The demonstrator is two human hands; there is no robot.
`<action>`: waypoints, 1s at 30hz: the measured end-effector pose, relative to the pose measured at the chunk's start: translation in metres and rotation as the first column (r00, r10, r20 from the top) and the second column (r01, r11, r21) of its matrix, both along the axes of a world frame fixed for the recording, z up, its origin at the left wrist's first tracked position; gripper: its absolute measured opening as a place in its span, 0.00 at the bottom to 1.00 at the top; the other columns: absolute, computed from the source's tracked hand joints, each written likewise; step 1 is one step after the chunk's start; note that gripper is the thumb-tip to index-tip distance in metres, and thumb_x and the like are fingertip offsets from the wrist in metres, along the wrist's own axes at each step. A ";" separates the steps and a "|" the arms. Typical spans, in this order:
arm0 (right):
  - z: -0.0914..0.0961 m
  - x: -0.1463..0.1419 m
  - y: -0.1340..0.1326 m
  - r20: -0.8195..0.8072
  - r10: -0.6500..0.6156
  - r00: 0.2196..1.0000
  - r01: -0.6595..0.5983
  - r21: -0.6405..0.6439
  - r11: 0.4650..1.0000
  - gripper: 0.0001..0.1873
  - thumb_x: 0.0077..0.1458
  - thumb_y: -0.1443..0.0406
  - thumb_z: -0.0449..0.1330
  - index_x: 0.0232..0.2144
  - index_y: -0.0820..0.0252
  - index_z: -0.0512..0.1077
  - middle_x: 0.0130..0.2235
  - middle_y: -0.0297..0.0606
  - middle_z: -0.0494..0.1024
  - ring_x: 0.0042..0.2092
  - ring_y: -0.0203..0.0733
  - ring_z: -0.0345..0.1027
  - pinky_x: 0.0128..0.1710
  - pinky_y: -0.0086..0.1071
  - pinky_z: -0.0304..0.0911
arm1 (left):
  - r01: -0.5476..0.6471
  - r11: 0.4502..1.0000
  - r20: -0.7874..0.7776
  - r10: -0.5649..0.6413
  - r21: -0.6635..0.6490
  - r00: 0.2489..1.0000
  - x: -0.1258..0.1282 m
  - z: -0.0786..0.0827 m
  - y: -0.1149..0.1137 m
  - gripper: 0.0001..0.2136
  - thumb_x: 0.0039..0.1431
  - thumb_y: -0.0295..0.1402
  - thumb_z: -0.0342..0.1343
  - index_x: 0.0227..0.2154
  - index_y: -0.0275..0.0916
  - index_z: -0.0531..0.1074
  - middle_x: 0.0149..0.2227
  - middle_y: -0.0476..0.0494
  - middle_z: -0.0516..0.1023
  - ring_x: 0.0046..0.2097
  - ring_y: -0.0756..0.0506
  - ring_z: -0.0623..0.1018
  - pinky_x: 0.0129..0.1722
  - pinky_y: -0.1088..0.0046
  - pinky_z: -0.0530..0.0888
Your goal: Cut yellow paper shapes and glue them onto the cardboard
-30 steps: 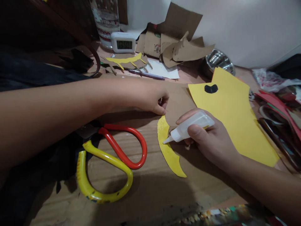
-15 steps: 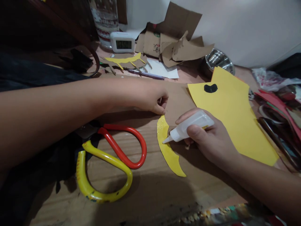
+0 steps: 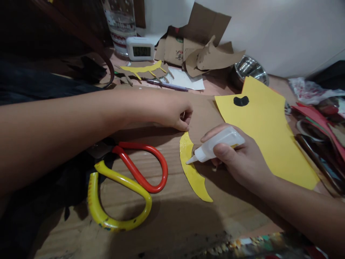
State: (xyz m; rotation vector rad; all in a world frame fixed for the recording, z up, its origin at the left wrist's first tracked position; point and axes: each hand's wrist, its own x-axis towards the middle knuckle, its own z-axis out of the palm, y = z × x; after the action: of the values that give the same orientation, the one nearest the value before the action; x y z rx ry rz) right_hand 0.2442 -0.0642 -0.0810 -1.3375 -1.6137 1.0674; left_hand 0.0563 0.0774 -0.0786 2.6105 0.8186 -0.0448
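Note:
A curved yellow paper cutout [image 3: 191, 163] lies on the cardboard sheet [image 3: 167, 223], with wet, shiny glue on its upper part. My left hand [image 3: 176, 111] pinches the top tip of this cutout between thumb and fingertips. In my right hand [image 3: 239, 154] is a white glue bottle [image 3: 215, 144], tilted down to the left. Its narrow nozzle touches or nearly touches the middle of the cutout; I cannot tell which. Left of the cutout lie scissors [image 3: 161, 162] with one red and one yellow handle. Their blades are mostly hidden under my left forearm and dark material.
A large yellow paper shape [image 3: 269, 133] with a black patch lies at right. Behind stand a white digital clock [image 3: 140, 49], a bottle [image 3: 121, 28], brown cardboard scraps [image 3: 215, 57] and a metal bowl [image 3: 250, 70]. A pen [image 3: 167, 85] lies near a toothed yellow-and-brown cutout [image 3: 142, 68].
Almost nothing differs. Both hands, the glue bottle and the yellow cutout hold practically the same positions, with the nozzle at the same spot.

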 end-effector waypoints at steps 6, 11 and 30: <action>0.004 -0.002 0.001 0.030 -0.007 1.000 0.007 0.004 1.000 0.16 0.57 0.52 0.68 0.32 0.56 0.73 0.20 0.28 0.72 0.19 0.33 0.63 0.18 0.26 0.61 | -0.007 1.000 -0.003 0.007 0.003 1.000 0.000 0.001 -0.001 0.11 0.56 0.43 0.58 0.38 0.46 0.79 0.32 0.50 0.81 0.29 0.48 0.72 0.29 0.71 0.59; 0.008 -0.004 -0.004 0.104 0.030 0.994 -0.042 0.123 0.991 0.16 0.55 0.50 0.69 0.32 0.55 0.74 0.23 0.31 0.76 0.20 0.34 0.66 0.18 0.28 0.62 | -0.003 1.000 0.007 0.003 -0.005 1.000 -0.001 0.001 -0.001 0.11 0.55 0.44 0.58 0.37 0.46 0.79 0.32 0.50 0.82 0.29 0.47 0.72 0.30 0.70 0.60; 0.006 0.000 -0.016 0.179 0.055 0.982 -0.093 0.208 0.974 0.12 0.55 0.52 0.70 0.36 0.50 0.77 0.29 0.37 0.81 0.26 0.42 0.74 0.22 0.32 0.68 | -0.018 1.000 -0.016 0.017 -0.006 1.000 -0.001 0.003 -0.002 0.13 0.55 0.45 0.58 0.39 0.47 0.80 0.34 0.49 0.82 0.32 0.46 0.73 0.31 0.70 0.60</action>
State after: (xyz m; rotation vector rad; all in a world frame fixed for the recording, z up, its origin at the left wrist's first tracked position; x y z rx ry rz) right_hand 0.2444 -0.0798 -0.0747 -1.2595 -1.8623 0.8093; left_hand 0.0556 0.0758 -0.0758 2.6005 0.8455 -0.0627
